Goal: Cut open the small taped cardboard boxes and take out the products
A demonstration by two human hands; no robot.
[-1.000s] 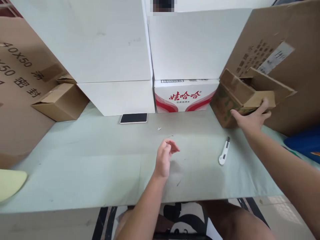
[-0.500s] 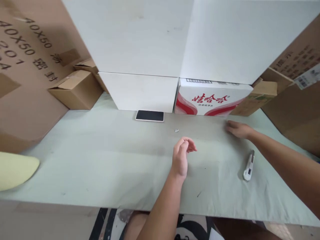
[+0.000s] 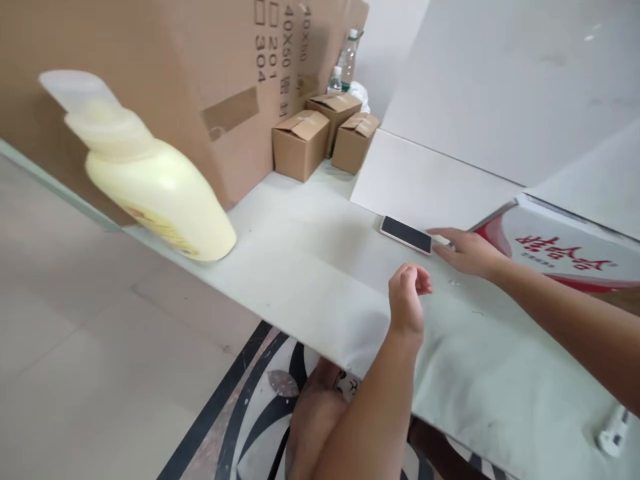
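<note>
Pale green cloth-covered table (image 3: 305,247): its front edge runs aslant, from upper left to lower right of the view.
Black-screened, pale-rimmed smartphone (image 3: 406,235): lies flat, screen up, toward the table's back edge, just beside the foot of a smooth white panel (image 3: 420,177).
Right hand (image 3: 463,252): partly open, thumb and forefinger parted at the smartphone's right end; whether they touch it cannot be told.
Left hand (image 3: 407,300): loosely curled, half open, nothing seen in its grasp, between the smartphone and the front edge.
White-and-red printed carton (image 3: 565,257): toward the back edge, right of the smartphone, partly behind the right hand.
Pale yellow plastic bottle (image 3: 165,200): near the left front corner, just inside the front edge.
Three small brown cardboard boxes (image 3: 300,150): clustered at the back left corner.
Large brown printed cardboard sheet or box (image 3: 175,67): stands along the left edge.
White-handled cutter (image 3: 613,437): near the front edge, far right, cut off by the view.
</note>
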